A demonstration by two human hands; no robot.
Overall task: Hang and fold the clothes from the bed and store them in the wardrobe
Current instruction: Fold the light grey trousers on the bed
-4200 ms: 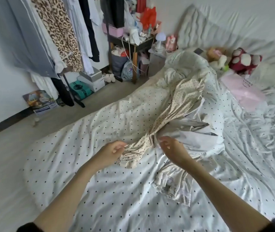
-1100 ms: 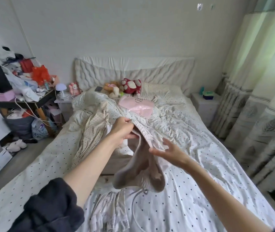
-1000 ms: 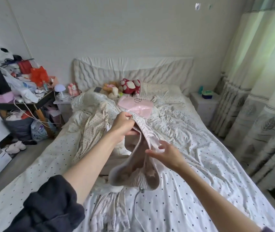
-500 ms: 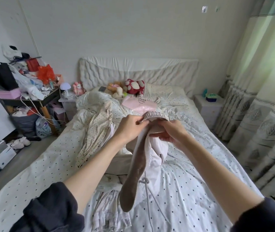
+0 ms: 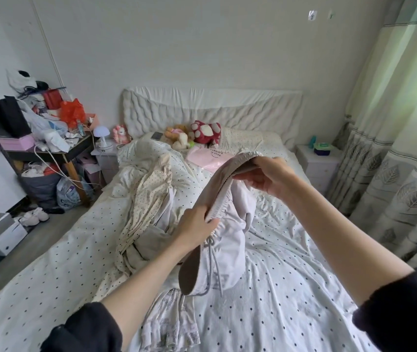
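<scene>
Gripping pale drawstring shorts (image 5: 230,240) by the waistband, left hand (image 5: 193,231) fingers pinching; right hand (image 5: 269,175) fingers curled round it

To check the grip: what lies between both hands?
In the head view, the elastic waistband of the pale drawstring shorts stretches between left hand and right hand.

Plain pale wall (image 5: 202,47) across the upper frame, meeting a padded white headboard (image 5: 210,107) at centre. Leaf-patterned curtains (image 5: 405,148) at right, lit green-white by daylight. White nightstand (image 5: 321,163) at centre right. Cluttered dark side table (image 5: 50,151) at left, above grey floor (image 5: 37,240).
</scene>
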